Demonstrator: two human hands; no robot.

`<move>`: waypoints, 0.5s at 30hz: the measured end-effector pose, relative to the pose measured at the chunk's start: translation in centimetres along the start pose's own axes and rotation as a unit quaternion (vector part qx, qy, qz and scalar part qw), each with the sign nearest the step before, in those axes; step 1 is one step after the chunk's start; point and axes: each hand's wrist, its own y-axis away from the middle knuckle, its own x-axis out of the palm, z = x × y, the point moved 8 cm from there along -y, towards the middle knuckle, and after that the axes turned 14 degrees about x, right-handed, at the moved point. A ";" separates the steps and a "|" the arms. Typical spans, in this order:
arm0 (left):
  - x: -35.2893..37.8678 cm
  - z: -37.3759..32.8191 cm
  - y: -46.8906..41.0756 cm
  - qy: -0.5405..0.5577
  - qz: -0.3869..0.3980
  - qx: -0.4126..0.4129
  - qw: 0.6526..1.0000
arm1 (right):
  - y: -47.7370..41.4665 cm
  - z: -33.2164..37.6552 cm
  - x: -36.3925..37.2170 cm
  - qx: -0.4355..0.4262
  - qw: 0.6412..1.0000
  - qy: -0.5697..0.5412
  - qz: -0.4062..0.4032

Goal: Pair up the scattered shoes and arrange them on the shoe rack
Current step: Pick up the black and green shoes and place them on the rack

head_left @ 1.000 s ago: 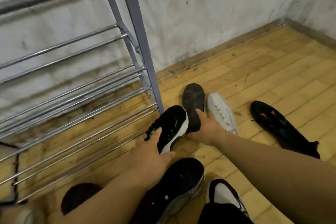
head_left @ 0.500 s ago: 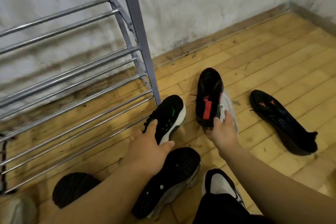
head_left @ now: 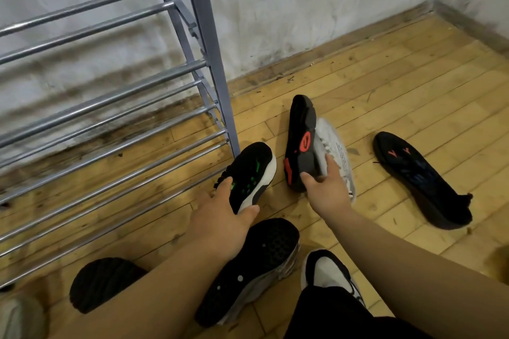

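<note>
Wooden plank floor, scuffed white wall, room corner at 1 o'clock. Grey metal shoe rack (head_left: 203, 44) fills 9 to 11 o'clock.

Left hand (head_left: 225, 217): fingers and thumb wrapped round the heel end of a black shoe with green marks (head_left: 250, 170). Toe points to 1 o'clock, just beside the rack's front post.

Right hand (head_left: 327, 187): gripping the heel of a black shoe with a red-marked sole (head_left: 301, 140). Shoe is tipped on edge, sole turned to me, toe at 12 o'clock. White shoe (head_left: 337, 146) lies touching behind it.

Key relation, as I judge it: the likely mate is the black shoe with orange marks (head_left: 421, 181). It sits at 3 o'clock from the right hand, apart from it. Long axis runs 11 to 5 o'clock, toe at the 11 end. Right hand is nearer; left hand is occupied. Pairing would mean swinging the held shoe rightward, sole down, toe matched.

Near me at 6 o'clock: black mesh shoe (head_left: 256, 264) and black-and-white shoe (head_left: 327, 272). Dark shoe (head_left: 102, 281) at 7 o'clock. I cannot pick out a mate for the green-marked one.
</note>
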 end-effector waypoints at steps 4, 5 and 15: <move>0.5 0.1 -0.1 -0.003 -0.008 -0.003 1.000 | 0.7 1.7 1.2 -0.061 0.995 0.068 0.037; 0.6 0.1 0.0 -0.005 -0.010 -0.004 1.000 | 0.7 1.9 1.2 -0.064 0.994 0.075 0.035; 1.4 -0.5 -0.3 -0.003 -0.028 0.004 1.000 | 1.2 1.1 -0.4 -0.057 0.996 -0.052 0.045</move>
